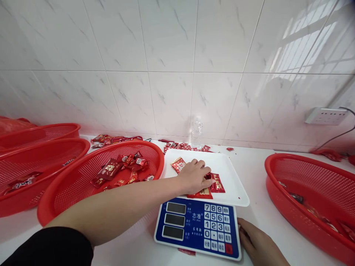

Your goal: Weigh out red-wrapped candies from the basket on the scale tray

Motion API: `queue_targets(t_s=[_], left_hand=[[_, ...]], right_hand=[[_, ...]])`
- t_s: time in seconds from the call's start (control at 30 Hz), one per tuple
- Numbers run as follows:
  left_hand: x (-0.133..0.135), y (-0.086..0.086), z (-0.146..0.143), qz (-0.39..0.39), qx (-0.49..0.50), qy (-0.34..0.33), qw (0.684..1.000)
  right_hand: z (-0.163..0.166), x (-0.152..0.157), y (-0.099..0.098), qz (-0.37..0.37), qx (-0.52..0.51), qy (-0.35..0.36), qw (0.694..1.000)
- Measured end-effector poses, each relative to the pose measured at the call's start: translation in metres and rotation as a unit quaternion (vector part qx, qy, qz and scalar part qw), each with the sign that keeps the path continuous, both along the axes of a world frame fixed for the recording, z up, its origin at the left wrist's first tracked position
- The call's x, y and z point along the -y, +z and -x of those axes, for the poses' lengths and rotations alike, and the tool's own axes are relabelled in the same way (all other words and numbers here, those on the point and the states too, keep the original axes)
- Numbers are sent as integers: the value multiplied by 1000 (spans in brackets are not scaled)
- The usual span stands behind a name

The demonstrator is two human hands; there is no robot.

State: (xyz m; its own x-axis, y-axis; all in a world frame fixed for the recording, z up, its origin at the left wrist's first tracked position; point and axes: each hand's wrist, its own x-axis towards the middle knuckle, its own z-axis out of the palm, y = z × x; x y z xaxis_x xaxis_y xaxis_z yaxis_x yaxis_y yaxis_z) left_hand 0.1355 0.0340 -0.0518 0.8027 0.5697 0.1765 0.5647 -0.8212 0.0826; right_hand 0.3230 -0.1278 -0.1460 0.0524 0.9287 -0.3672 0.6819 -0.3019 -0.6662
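Left hand (196,176) curls over packets (217,183) at twelve o'clock from the scale (195,231), right hand (256,240) at three, both grips unclear; apparent gathering next wants a secure pinch.

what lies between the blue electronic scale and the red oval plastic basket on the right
In the head view, the bare right hand, at the scale's edge, and flat white tabletop.

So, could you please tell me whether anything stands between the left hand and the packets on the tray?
Nothing visible does: the left hand rests directly over the red packets on the white tray.
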Motion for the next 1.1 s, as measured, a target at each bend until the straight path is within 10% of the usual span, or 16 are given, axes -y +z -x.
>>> queue_targets(t_s=[1.1], left_hand=[[2,3,-1,-32,-34,2,999]], right_hand=[[-1,-3,0,9,-14,2,1000]])
